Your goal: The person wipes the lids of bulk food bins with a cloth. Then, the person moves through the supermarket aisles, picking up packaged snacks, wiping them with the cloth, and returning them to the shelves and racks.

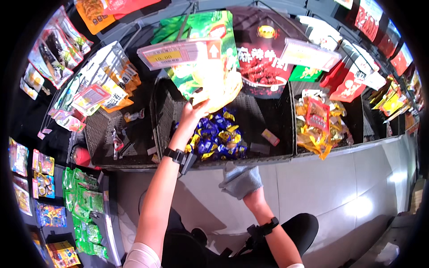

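My left hand reaches over the dark woven bin and touches the lower edge of a green snack bag. Strong glare hides part of the bag and my fingertips, so whether the fingers grip it is unclear. Below that hand lies a heap of small sweets in blue and yellow wrappers. My right hand is at the bin's front edge, with a grey cloth in it that covers the fingers. A dark maroon snack bag hangs to the right of the green one.
Clear price-tag holders jut out on wire hooks above the bin. A divider separates it from a compartment of orange and gold packets. Green packets fill a low shelf at left. Grey floor tiles lie below.
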### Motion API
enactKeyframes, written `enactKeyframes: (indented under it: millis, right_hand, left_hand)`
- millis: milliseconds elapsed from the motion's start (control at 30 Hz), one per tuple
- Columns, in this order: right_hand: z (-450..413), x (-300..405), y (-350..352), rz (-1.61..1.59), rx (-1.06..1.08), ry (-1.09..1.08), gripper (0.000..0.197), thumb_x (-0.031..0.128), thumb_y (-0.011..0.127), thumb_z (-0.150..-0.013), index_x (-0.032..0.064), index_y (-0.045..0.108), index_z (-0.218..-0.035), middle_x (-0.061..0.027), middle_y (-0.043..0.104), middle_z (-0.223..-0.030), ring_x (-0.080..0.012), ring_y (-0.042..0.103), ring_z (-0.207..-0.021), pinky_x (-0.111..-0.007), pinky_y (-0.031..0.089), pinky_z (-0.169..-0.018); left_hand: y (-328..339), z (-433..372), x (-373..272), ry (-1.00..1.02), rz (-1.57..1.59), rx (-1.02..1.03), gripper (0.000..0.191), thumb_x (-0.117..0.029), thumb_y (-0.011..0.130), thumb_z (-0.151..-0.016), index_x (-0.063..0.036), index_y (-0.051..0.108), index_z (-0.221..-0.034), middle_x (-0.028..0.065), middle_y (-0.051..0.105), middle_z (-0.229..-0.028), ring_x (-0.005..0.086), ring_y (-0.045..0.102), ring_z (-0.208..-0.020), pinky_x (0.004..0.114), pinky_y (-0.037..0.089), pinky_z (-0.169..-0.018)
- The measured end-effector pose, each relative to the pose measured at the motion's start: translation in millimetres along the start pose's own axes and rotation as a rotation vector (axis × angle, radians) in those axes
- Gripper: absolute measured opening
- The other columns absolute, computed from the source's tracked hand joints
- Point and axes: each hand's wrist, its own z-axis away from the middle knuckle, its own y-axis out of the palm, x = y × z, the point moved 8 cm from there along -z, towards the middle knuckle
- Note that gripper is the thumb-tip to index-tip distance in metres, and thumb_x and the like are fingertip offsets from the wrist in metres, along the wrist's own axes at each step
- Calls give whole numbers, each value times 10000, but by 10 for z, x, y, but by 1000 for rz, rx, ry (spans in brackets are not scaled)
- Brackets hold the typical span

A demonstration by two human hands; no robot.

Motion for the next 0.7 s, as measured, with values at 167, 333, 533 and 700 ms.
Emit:
enactKeyframes:
  millis: [167,333,533,700]
  right_hand:
    - [13,-85,213,110,60,7,577,487,426,-1044,67,444,-1438,-93,546,-1416,-248,542,-1294,-433,439,-1095]
    - [112,93,231,82,17,-88,498,407,509,-1031,69,463,-1394,-92,559,-1369,-245,561,-1246,-423,458,-1061]
    - [25,459,442,71,38,-119,462,367,542,-1010,56,496,-1348,-97,606,-1280,-240,593,-1177,-407,477,-1030]
    - [4,900,223,293,103,-400,481,392,406,-1052,48,495,-1375,-116,575,-1364,-280,569,-1237,-433,452,-1070]
  left_hand:
    - [-84,1,24,73,79,-37,395,-256,595,-1009,22,579,-1289,91,664,-1187,170,660,-1032,325,593,-797]
    - [-26,291,-175,97,-144,-180,399,-281,481,-1061,69,602,-1207,119,704,-950,144,687,-687,272,582,-555]
    - [-125,920,-557,-30,-170,-79,426,-288,467,-1058,79,582,-1241,131,708,-899,138,663,-603,256,548,-499]
    - [51,1425,-856,-61,-49,-50,272,-234,553,-1035,13,617,-1129,20,635,-889,90,640,-744,241,532,-559]
